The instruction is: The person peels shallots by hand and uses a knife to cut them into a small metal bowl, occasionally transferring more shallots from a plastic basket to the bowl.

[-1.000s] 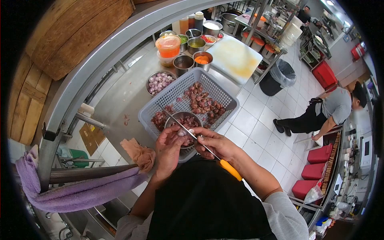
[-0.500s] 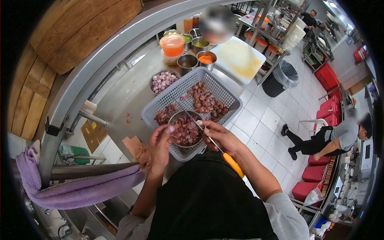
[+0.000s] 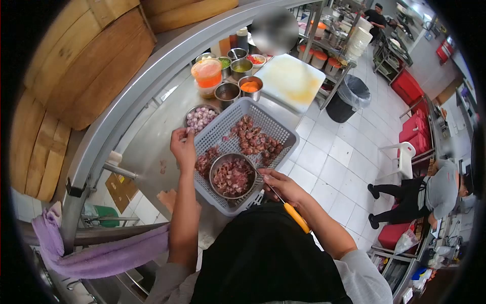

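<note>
My left hand [image 3: 183, 147] is at the near edge of a metal bowl of peeled purple shallots [image 3: 201, 117], its fingers pressed together; what they hold is too small to make out. My right hand [image 3: 283, 186] holds a knife with a yellow handle [image 3: 295, 218], the blade pointing up and left beside a round metal bowl [image 3: 233, 176] of reddish-purple peelings. That bowl stands inside a grey perforated basket [image 3: 289, 137], where unpeeled dark shallots [image 3: 251, 136] lie in heaps.
Metal pots, one with orange contents [image 3: 250, 87], and an orange-filled tub [image 3: 206, 73] stand behind the basket. A white cutting board [image 3: 290, 82] lies at the back right. A purple towel [image 3: 106, 254] hangs on the left. Another person [image 3: 439, 190] bends at the right.
My left hand has moved from above the bowl of peelings to the shallot bowl. My right hand with the knife has shifted slightly down and right, off the peelings. The view has turned somewhat.
</note>
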